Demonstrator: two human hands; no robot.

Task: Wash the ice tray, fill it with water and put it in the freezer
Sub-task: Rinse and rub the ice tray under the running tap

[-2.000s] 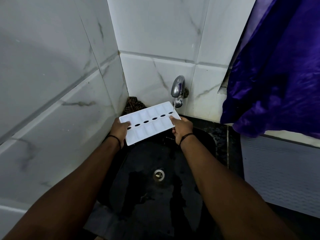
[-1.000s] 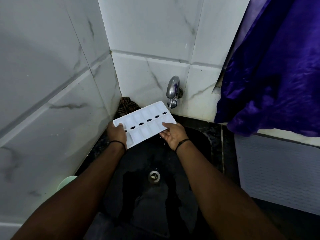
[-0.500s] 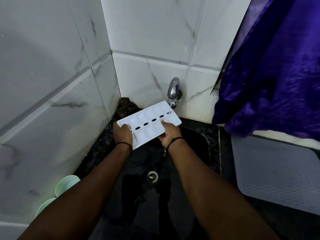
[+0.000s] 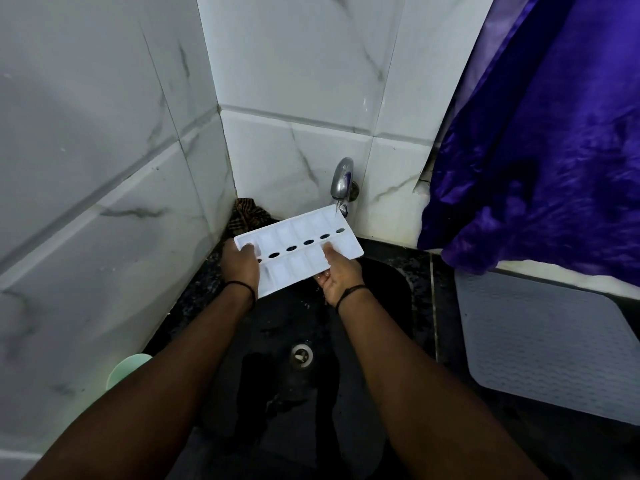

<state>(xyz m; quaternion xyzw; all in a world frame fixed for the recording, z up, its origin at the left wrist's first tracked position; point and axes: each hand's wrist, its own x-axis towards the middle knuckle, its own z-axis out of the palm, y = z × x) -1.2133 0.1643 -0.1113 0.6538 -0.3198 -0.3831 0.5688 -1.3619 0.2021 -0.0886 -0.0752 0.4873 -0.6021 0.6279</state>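
A white ice tray (image 4: 294,245) with two rows of cells and a line of oval holes is held tilted over the black sink (image 4: 391,289). Its far right corner sits under the chrome tap (image 4: 342,180), from which a thin stream of water falls onto it. My left hand (image 4: 240,265) grips the tray's near left end, thumb on top. My right hand (image 4: 341,273) holds the near long edge from below, palm up, thumb lying on a cell.
The sink drain (image 4: 302,356) lies below the tray. A checked cloth (image 4: 247,214) sits in the tiled corner. A purple curtain (image 4: 540,150) hangs at right above a grey ribbed mat (image 4: 547,341). A pale green cup (image 4: 126,368) stands at left.
Both hands kept hold of the tray under the tap. My right hand shifted along the near edge and turned palm up. The view moved slightly, bringing the green cup into sight.
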